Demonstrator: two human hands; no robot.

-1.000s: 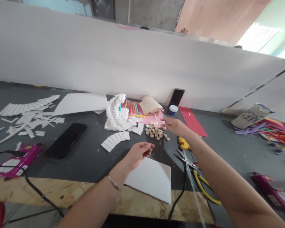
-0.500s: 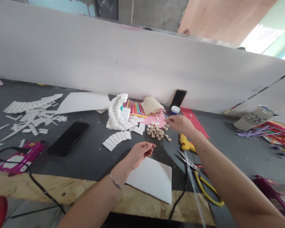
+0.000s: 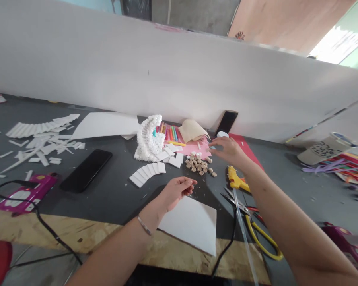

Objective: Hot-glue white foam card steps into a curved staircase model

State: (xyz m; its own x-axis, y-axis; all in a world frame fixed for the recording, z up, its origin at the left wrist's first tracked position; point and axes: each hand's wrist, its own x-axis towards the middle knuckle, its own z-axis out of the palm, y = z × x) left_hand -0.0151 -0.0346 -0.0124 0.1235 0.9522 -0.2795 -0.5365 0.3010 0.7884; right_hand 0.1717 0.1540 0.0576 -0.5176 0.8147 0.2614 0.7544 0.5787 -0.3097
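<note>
Two hands work above the worktop (image 3: 107, 198): left hand (image 3: 176, 192) fingers pinched closed beside the white sheet (image 3: 191, 224); right hand (image 3: 229, 151) fingers loosely open, hovering just past the wooden discs (image 3: 200, 165).

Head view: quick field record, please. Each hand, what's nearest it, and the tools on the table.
left hand: fingers curled, above white sheet; hold unclear
right hand: reaching over pink paper, beside wooden discs
foam model: upright, left of discs
glue gun: lying under the right forearm
scissors: near glue gun
phone: flat on table
</note>
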